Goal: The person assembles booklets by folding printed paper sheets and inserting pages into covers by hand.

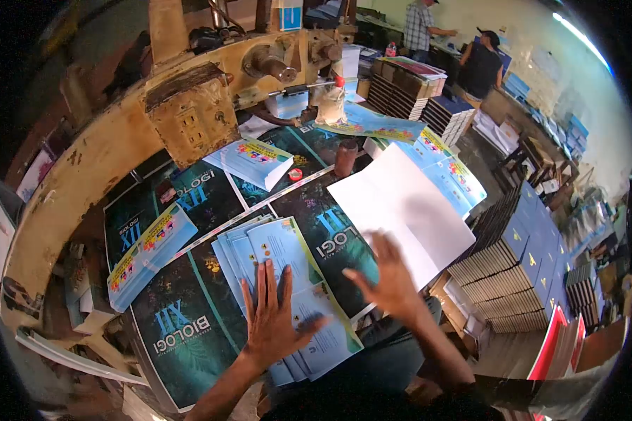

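My left hand point(272, 312) lies flat on a fanned stack of light blue printed covers point(302, 263), fingers spread. Slightly smeared by motion, my right hand point(390, 284) is at the near-left edge of a blank white sheet point(400, 210), thumb and fingers apart. That sheet has a fold across it and overlaps more blue covers point(456, 175) to its right. Under everything lie dark green printed sheets point(182, 333) reading "BIOLOGI XII".
A large worn yellowish machine point(189, 112) curves around the far and left sides. A dark cylinder point(345, 158) stands on the sheets, near small blue bundles point(249, 161). Stacked dark blue books point(512, 259) rise at right. Two people point(481, 67) are in the background.
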A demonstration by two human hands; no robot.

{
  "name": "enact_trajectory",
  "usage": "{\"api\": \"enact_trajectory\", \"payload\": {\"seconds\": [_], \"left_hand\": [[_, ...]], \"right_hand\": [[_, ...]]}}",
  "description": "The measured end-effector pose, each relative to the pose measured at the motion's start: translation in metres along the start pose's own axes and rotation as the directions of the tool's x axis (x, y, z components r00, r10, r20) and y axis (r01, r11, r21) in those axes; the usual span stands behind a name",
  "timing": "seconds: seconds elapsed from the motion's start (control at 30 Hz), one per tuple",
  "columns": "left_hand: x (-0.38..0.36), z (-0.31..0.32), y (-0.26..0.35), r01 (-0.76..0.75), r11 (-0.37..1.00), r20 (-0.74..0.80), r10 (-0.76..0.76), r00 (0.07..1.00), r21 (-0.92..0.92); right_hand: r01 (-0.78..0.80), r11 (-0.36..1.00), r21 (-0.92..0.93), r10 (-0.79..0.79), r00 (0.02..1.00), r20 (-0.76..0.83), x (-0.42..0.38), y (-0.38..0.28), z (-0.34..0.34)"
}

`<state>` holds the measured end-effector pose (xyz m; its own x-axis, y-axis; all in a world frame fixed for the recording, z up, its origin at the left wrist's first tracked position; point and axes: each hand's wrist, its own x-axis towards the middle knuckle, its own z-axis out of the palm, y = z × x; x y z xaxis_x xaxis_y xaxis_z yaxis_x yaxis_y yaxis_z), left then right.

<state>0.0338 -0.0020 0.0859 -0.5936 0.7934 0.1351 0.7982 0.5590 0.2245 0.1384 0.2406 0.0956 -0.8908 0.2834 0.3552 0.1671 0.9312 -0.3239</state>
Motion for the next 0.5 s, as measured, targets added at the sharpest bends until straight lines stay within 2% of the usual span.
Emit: {"api": "enact_trajectory", "payload": {"seconds": [0.07,0.13,0.2,0.23,0.27,0.33,0.37,0.4,0.47,0.5], "left_hand": [[-0.001,-0.002,0.003,-0.009,0.999,-0.03,0.007,1.0,-0.045],[0.0,-0.003,0.006,-0.004,0.995,-0.077,-0.004,0.997,-0.099],[0.002,-0.006,0.008,-0.001,0.998,-0.071,-0.003,0.997,-0.061],[0.0,-0.005,0.009,-0.002,1.0,-0.055,0.001,0.998,-0.018],[-0.002,-0.002,0.008,0.006,1.0,-0.044,-0.007,0.999,-0.019],[-0.005,0.007,0.002,-0.075,0.996,-0.034,0.077,0.996,0.045],[-0.008,0.007,0.002,-0.064,0.997,-0.026,0.066,0.998,0.049],[-0.008,0.002,0.002,-0.052,0.997,-0.017,0.053,0.998,0.05],[0.002,-0.021,0.003,0.082,0.967,0.038,-0.075,0.996,-0.24],[0.005,-0.032,0.004,0.098,0.953,0.024,-0.095,0.995,-0.287]], "right_hand": [[-0.26,0.956,-0.133,0.269,0.962,0.047,0.006,0.014,-0.02],[-0.237,0.953,-0.187,0.253,0.965,0.067,0.002,0.033,-0.032],[-0.313,0.948,0.061,0.264,0.878,0.398,0.011,0.048,-0.05],[-0.267,0.963,0.043,0.225,0.878,0.421,0.014,0.057,-0.054],[-0.269,0.962,0.047,0.223,0.873,0.433,0.013,0.048,-0.059],[-0.174,0.985,0.017,0.168,0.972,0.165,0.012,0.014,-0.084],[-0.162,0.974,0.161,0.143,0.982,0.127,0.011,-0.006,-0.094],[-0.16,0.973,0.169,0.137,0.981,0.139,0.01,-0.025,-0.102],[-0.367,0.831,0.418,0.214,0.905,0.369,0.008,-0.052,-0.111],[-0.368,0.75,0.549,0.177,0.912,0.369,-0.001,-0.05,-0.093]]}}
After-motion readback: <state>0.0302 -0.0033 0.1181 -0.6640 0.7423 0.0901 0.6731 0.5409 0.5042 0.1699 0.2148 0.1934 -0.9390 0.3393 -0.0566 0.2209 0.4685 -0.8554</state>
